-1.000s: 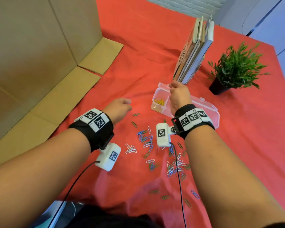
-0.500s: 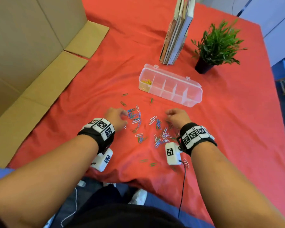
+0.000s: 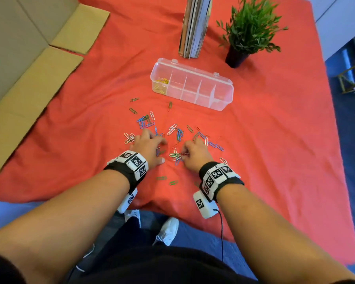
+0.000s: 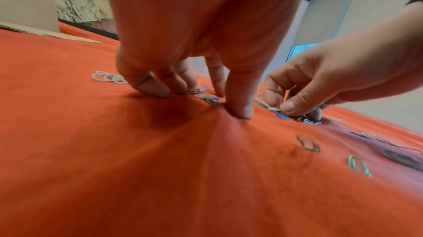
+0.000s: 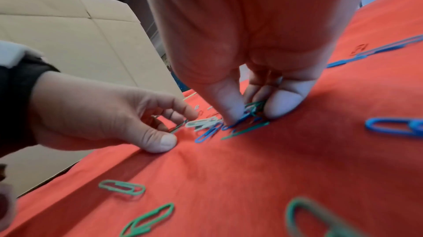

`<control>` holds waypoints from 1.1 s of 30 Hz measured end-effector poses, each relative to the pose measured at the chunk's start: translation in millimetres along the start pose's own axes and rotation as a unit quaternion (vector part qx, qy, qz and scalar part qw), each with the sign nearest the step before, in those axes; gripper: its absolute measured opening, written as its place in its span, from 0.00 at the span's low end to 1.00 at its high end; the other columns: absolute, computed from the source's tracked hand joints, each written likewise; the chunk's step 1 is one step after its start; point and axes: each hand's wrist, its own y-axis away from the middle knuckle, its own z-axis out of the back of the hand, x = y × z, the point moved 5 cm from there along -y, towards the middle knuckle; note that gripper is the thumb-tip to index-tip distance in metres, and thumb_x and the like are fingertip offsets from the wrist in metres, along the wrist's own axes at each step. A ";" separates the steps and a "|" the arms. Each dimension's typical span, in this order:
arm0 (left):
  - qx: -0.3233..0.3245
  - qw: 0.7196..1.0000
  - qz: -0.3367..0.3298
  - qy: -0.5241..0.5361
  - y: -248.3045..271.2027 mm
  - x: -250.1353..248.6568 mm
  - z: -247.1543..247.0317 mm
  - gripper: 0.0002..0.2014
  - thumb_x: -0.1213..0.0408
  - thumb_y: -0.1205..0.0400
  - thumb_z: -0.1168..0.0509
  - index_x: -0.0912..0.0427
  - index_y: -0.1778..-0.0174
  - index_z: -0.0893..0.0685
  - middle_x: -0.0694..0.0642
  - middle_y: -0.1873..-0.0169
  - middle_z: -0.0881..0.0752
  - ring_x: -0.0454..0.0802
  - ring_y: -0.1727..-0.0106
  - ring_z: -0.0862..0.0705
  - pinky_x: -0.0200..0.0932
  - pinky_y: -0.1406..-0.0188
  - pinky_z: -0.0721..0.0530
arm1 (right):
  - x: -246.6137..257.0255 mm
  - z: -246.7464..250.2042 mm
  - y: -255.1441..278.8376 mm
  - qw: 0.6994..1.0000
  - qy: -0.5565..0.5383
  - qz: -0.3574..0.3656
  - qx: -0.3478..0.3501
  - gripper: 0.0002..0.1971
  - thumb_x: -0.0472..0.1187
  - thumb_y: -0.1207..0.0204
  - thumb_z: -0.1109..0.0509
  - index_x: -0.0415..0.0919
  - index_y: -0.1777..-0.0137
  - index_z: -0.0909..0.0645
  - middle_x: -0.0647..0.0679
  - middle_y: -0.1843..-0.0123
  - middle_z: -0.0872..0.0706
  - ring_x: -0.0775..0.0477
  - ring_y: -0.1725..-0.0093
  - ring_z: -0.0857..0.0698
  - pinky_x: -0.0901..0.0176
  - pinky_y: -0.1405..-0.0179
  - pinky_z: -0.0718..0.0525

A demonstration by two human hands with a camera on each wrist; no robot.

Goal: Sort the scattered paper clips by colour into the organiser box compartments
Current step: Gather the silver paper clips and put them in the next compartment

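The clear organiser box stands open on the red cloth, with yellow clips in its leftmost compartment. Blue, green, white and red paper clips lie scattered in front of it. My left hand rests on the cloth among them; in the left wrist view the left hand presses down with spread fingertips and pinches nothing. Just right of it, my right hand pinches a small bunch of green and blue clips between thumb and fingers, still on the cloth.
Upright books and a potted plant stand behind the box. Flattened cardboard lies at the left. Two green clips lie near the table's front edge.
My right hand left the organiser box and came back to the clip pile. Both hands slid nearer to me, and the right now pinches a bunch of clips.
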 end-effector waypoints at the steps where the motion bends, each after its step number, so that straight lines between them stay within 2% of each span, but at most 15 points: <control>1: -0.005 1.000 -0.006 0.024 -2.4 1.8 0.2 0.24 0.58 0.35 0.24 0.44 0.43 0.17 0.55 0.43 0.28 0.58 0.39 0.24 0.47 0.39 0.26 | -2.5 3.8 -1.9 1.000 -0.007 -0.005 0.007 0.09 0.32 0.32 0.32 0.39 0.52 0.17 0.36 0.44 0.20 0.37 0.44 0.19 0.53 0.41 0.20; 4: -0.029 0.998 0.006 0.048 -6.1 10.4 11.4 0.13 0.70 0.29 0.29 0.59 0.49 0.12 0.63 0.49 0.20 0.60 0.45 0.18 0.43 0.45 0.25 | -17.5 24.2 -8.4 0.997 -0.043 -0.061 -0.003 0.09 0.31 0.31 0.34 0.41 0.54 0.16 0.41 0.50 0.10 0.43 0.47 0.13 0.57 0.45 0.18; 7: -0.073 0.996 0.031 0.050 -8.7 21.8 27.1 0.13 0.75 0.28 0.34 0.62 0.50 0.11 0.67 0.48 0.17 0.63 0.45 0.18 0.45 0.45 0.24 | -27.7 47.0 -11.1 0.991 -0.094 -0.091 -0.035 0.11 0.33 0.29 0.35 0.43 0.53 0.14 0.46 0.62 0.12 0.56 0.66 0.13 0.54 0.47 0.15; 8: -0.084 0.994 0.043 0.048 -9.4 25.0 32.2 0.14 0.75 0.28 0.34 0.61 0.49 0.11 0.67 0.47 0.17 0.63 0.45 0.18 0.45 0.45 0.24 | -27.6 52.7 -12.7 0.990 -0.097 -0.088 -0.043 0.12 0.33 0.28 0.36 0.42 0.50 0.13 0.45 0.61 0.12 0.54 0.65 0.13 0.55 0.46 0.15; 11: -0.104 0.991 0.057 0.067 -16.3 32.3 44.3 0.17 0.76 0.31 0.37 0.58 0.49 0.12 0.62 0.48 0.15 0.61 0.46 0.16 0.45 0.45 0.21 | -11.9 64.7 -20.2 0.995 -0.066 -0.056 -0.056 0.11 0.35 0.26 0.34 0.41 0.47 0.13 0.41 0.50 0.10 0.42 0.48 0.13 0.59 0.45 0.20; 16: -0.146 0.982 0.067 0.104 -22.0 54.4 63.1 0.20 0.79 0.27 0.42 0.59 0.46 0.12 0.60 0.50 0.10 0.58 0.46 0.14 0.42 0.44 0.21 | 31.6 48.8 -49.7 0.998 -0.004 0.040 -0.047 0.12 0.35 0.26 0.35 0.40 0.47 0.13 0.38 0.44 0.14 0.38 0.42 0.17 0.56 0.42 0.23; 19: -0.147 0.984 0.060 0.078 -18.6 70.7 70.6 0.19 0.77 0.26 0.39 0.59 0.44 0.12 0.60 0.48 0.10 0.57 0.44 0.14 0.41 0.43 0.22 | 49.2 31.0 -60.6 0.993 0.076 0.073 -0.045 0.14 0.36 0.27 0.35 0.47 0.43 0.16 0.41 0.41 0.21 0.37 0.36 0.25 0.47 0.41 0.21; 21: -0.123 0.990 0.044 0.047 -15.2 76.5 70.4 0.16 0.72 0.26 0.32 0.58 0.42 0.13 0.61 0.48 0.11 0.57 0.44 0.14 0.41 0.45 0.23 | 54.9 20.8 -63.4 0.988 0.120 0.089 -0.050 0.15 0.36 0.27 0.36 0.48 0.42 0.19 0.42 0.40 0.23 0.37 0.36 0.27 0.46 0.44 0.21; 24: -0.088 0.996 0.007 0.005 -13.6 74.6 65.0 0.18 0.59 0.29 0.26 0.51 0.42 0.13 0.59 0.53 0.13 0.58 0.48 0.16 0.43 0.50 0.24 | 58.7 11.5 -64.6 0.981 0.146 0.115 -0.050 0.14 0.32 0.27 0.38 0.41 0.43 0.22 0.39 0.42 0.23 0.35 0.40 0.25 0.47 0.44 0.20; 28: -0.055 0.997 -0.038 -0.042 -18.1 63.6 56.9 0.14 0.59 0.27 0.29 0.51 0.45 0.12 0.59 0.56 0.15 0.59 0.50 0.16 0.45 0.51 0.23 | 62.0 9.9 -72.6 0.983 0.149 0.102 -0.027 0.12 0.33 0.26 0.39 0.35 0.43 0.23 0.35 0.43 0.19 0.33 0.41 0.21 0.48 0.43 0.22; 30: -0.050 0.998 -0.033 -0.029 -18.7 61.4 55.1 0.09 0.61 0.26 0.30 0.55 0.51 0.12 0.59 0.55 0.14 0.58 0.50 0.16 0.43 0.52 0.24 | 64.2 17.9 -76.8 0.995 0.060 0.073 -0.031 0.10 0.35 0.25 0.38 0.36 0.45 0.20 0.37 0.46 0.16 0.36 0.46 0.17 0.53 0.48 0.22; 31: -0.053 0.998 -0.022 -0.006 -19.1 63.6 54.8 0.07 0.63 0.25 0.30 0.57 0.53 0.12 0.59 0.56 0.13 0.58 0.51 0.16 0.41 0.54 0.25 | 63.7 22.1 -79.4 0.998 -0.033 0.047 -0.030 0.09 0.33 0.24 0.39 0.37 0.47 0.19 0.39 0.51 0.15 0.39 0.53 0.17 0.58 0.55 0.21; 32: -0.063 0.998 -0.012 0.022 -19.8 66.8 55.9 0.06 0.64 0.25 0.31 0.58 0.55 0.12 0.59 0.57 0.12 0.58 0.52 0.15 0.40 0.55 0.26 | 63.5 24.7 -81.5 0.987 -0.157 0.015 -0.017 0.10 0.31 0.23 0.40 0.38 0.50 0.18 0.42 0.58 0.16 0.42 0.61 0.19 0.62 0.65 0.21; 33: -0.068 0.996 0.003 0.054 -20.7 70.8 57.1 0.05 0.66 0.25 0.33 0.59 0.56 0.13 0.60 0.58 0.11 0.58 0.53 0.15 0.40 0.56 0.25 | 64.5 25.4 -82.7 0.958 -0.286 -0.027 0.002 0.11 0.28 0.22 0.42 0.40 0.54 0.19 0.44 0.64 0.19 0.46 0.68 0.22 0.65 0.74 0.23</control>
